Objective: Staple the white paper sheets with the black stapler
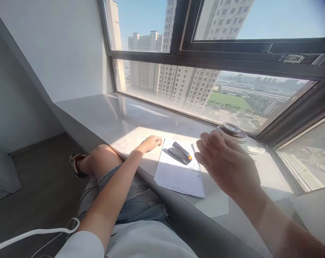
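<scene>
A black stapler (179, 152) with an orange end lies on a stack of white papers (178, 181) on the windowsill. Left of the papers, my left hand (151, 144) rests close to the sill surface, its fingers curled in and nothing showing in them. My right hand (229, 161) is raised nearer to the camera, to the right of the stapler and apart from it. Its fingers are bent together, slightly blurred, and their inner side is hidden. Printed or handwritten lines mark the right part of the top sheet.
Behind my right hand, a round glass-like object with a dark lid (233, 130) stands by the window frame (205, 53). The pale windowsill (92, 111) runs along the window. A white cable (36, 232) crosses the lower left. My bent knee (106, 156) is beside the sill's edge.
</scene>
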Demonstrator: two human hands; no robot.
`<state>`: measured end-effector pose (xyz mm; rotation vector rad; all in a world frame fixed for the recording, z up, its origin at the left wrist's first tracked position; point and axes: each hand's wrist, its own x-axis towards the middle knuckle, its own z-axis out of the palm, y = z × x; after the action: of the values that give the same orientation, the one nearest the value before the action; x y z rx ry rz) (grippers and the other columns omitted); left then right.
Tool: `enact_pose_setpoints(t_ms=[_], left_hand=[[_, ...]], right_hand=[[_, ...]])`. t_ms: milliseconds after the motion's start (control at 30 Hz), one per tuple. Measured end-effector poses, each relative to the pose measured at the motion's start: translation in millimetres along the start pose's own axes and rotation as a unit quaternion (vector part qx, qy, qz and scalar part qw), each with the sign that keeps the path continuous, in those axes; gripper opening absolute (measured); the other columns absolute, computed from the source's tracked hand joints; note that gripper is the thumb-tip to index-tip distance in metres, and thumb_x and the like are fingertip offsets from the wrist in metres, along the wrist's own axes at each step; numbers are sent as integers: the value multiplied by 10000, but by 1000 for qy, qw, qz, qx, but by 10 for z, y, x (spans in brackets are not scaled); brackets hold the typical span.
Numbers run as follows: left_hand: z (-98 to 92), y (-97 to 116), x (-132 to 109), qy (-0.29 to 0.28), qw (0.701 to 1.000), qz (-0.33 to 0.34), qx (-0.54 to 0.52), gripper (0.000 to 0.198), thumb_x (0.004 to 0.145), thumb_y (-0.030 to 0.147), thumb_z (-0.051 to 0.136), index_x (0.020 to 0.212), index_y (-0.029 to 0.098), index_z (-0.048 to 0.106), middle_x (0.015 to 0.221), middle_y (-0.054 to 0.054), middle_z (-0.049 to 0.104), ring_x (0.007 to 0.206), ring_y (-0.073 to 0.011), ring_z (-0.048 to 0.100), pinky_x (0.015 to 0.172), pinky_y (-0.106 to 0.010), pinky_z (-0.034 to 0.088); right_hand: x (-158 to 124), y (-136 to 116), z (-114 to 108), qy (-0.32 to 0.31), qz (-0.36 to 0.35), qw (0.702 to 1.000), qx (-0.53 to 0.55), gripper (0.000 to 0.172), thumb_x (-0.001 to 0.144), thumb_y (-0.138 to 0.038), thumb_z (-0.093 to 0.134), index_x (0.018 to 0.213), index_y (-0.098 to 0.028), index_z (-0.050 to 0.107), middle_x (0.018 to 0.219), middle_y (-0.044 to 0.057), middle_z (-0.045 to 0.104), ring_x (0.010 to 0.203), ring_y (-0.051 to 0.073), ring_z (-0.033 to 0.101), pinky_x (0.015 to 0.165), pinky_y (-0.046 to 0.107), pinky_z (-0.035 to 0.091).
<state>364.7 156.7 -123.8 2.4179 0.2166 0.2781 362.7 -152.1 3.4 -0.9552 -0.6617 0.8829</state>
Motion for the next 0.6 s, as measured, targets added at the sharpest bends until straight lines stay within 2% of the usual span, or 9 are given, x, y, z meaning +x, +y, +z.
enact_pose_setpoints(t_ms=[100,233,367,467,600], left_hand=[[8,-27,16,2,1000,14,-6,260,931,135,473,760,189,661,816,-17,690,717,-176,507,715,-305,335],[-4,-10,21,-6,1000,20,-7,248,918,175,474,747,206,651,787,-19,662,720,-186,508,697,-301,327],[-12,43,18,-4,1000,-5,0,233,896,199,476,746,217,654,691,-8,576,649,-183,448,645,-307,299],[-10,69,20,-2,1000,-17,1,237,893,208,472,745,218,657,651,1,522,618,-176,408,638,-308,301],[-3,73,36,-3,1000,-22,-9,232,892,209,473,759,217,662,618,10,469,595,-170,378,631,-307,292]], right_hand=[[-207,216,-234,3,-1,1000,24,315,973,-332,772,785,-235,539,776,-12,373,636,148,310,562,299,330],[-276,698,-449,19,7,995,93,407,911,-338,821,767,-227,457,773,-35,288,618,136,205,553,292,260],[-361,906,-548,-12,15,990,138,406,952,-345,790,765,-220,452,755,-46,306,580,117,227,560,282,268],[-398,951,-586,-40,40,988,142,371,992,-355,754,790,-219,474,751,-49,343,564,108,260,573,281,297],[-372,969,-639,-47,44,985,160,349,987,-322,756,807,-212,478,770,-52,364,565,99,254,583,274,316]])
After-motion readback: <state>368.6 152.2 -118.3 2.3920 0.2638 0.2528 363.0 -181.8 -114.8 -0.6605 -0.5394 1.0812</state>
